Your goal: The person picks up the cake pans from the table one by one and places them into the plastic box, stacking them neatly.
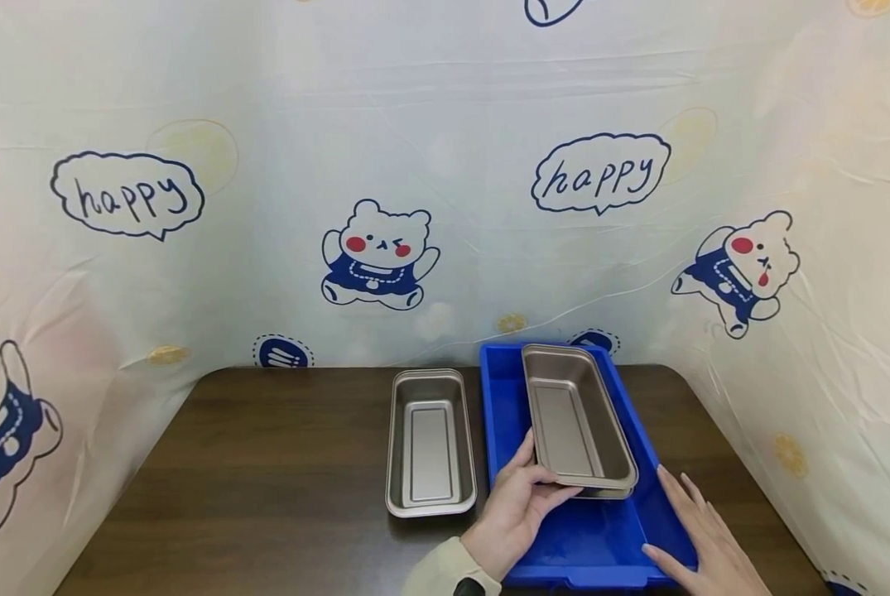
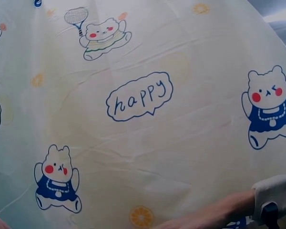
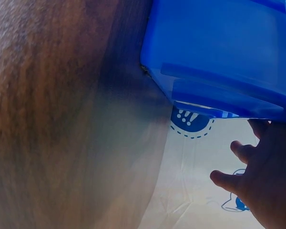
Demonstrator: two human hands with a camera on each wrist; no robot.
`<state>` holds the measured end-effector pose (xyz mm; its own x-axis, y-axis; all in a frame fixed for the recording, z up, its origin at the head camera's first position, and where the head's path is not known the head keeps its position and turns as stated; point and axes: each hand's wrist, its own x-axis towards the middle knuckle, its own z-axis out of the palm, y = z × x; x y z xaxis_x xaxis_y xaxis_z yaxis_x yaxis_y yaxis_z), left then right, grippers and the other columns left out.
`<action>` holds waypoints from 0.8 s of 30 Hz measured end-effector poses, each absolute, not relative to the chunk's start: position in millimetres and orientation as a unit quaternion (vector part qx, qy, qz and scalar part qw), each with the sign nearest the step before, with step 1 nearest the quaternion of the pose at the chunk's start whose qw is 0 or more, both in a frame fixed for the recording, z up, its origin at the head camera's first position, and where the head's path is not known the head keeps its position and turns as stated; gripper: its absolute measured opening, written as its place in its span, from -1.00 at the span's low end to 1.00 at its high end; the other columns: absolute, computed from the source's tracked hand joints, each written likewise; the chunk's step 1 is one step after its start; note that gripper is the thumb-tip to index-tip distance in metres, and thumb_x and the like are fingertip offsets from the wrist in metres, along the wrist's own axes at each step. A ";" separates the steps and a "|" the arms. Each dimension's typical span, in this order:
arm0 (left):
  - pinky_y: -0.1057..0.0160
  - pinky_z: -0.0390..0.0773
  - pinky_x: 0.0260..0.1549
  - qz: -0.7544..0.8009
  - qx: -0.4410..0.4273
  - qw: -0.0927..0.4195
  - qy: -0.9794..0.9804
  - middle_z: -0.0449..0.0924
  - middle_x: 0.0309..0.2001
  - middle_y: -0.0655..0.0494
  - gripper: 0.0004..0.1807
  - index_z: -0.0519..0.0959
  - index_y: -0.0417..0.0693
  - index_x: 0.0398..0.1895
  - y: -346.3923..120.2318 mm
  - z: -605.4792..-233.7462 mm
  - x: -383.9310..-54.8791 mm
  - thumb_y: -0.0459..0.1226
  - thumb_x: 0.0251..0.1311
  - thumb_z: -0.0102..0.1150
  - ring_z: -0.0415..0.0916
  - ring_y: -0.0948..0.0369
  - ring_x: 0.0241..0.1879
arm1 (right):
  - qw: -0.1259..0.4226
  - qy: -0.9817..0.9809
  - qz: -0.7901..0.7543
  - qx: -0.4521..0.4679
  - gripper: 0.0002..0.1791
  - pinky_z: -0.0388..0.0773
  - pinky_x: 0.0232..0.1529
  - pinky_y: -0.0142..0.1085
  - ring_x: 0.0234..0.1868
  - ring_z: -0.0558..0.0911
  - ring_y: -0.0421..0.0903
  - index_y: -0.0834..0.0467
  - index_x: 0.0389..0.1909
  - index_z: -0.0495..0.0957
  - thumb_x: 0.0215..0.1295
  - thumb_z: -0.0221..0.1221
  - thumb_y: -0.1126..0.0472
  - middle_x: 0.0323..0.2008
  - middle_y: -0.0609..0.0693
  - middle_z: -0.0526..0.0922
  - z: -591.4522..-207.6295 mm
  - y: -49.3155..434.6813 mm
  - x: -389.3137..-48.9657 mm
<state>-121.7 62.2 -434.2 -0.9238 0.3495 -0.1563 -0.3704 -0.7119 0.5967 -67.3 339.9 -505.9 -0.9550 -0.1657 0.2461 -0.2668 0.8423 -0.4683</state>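
Observation:
A metal loaf pan [image 1: 564, 426] lies tilted inside a blue plastic tray [image 1: 574, 542], with a second rim [image 1: 610, 494] peeking out under its near edge. My left hand [image 1: 515, 513] grips that pan at its near left corner, thumb along the near edge and fingers at the left side. Fingers extended, my right hand [image 1: 716, 542] touches the tray's right wall near the front corner. In the right wrist view the hand [image 3: 264, 167] shows beside the tray [image 3: 219, 47]. Left of the tray, another loaf pan [image 1: 430, 451] sits on the table.
The dark wooden table [image 1: 266, 480] extends to the left of the pans. A pale printed cloth [image 1: 482, 190] with bears and "happy" bubbles hangs behind and on both sides. The left wrist view shows mostly this cloth and a sleeved forearm [image 2: 224, 210].

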 end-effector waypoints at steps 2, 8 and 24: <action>-0.38 0.26 0.40 0.926 -0.020 0.192 0.324 0.00 0.59 -0.51 -0.03 -0.20 -0.19 0.73 65.8 -433.5 -122.0 -0.70 0.21 -0.26 0.12 -0.38 0.51 | 0.097 -0.954 0.258 0.113 0.14 -0.35 0.58 0.33 0.62 -0.01 0.38 -0.15 0.75 -0.11 0.32 0.41 -0.07 0.64 0.15 0.16 -505.7 339.9 -67.5; -0.38 0.29 0.38 0.928 -0.036 0.189 0.319 0.02 0.57 -0.54 -0.01 -0.21 -0.22 0.73 75.1 -432.7 -123.3 -0.72 0.18 -0.26 0.14 -0.40 0.49 | 0.098 -0.953 0.263 0.117 0.14 -0.38 0.59 0.31 0.64 -0.05 0.34 -0.15 0.75 -0.11 0.32 0.40 -0.05 0.64 0.14 0.15 -505.4 340.4 -67.6; -0.40 0.22 0.41 0.928 -0.056 0.201 0.310 -0.09 0.56 -0.62 -0.01 -0.33 -0.25 0.71 79.4 -445.2 -133.5 -0.75 0.21 -0.32 0.01 -0.47 0.52 | 0.083 -0.954 0.267 0.108 0.15 -0.35 0.55 0.39 0.58 0.02 0.49 -0.16 0.75 -0.14 0.32 0.39 -0.08 0.61 0.26 0.18 -503.6 338.6 -68.3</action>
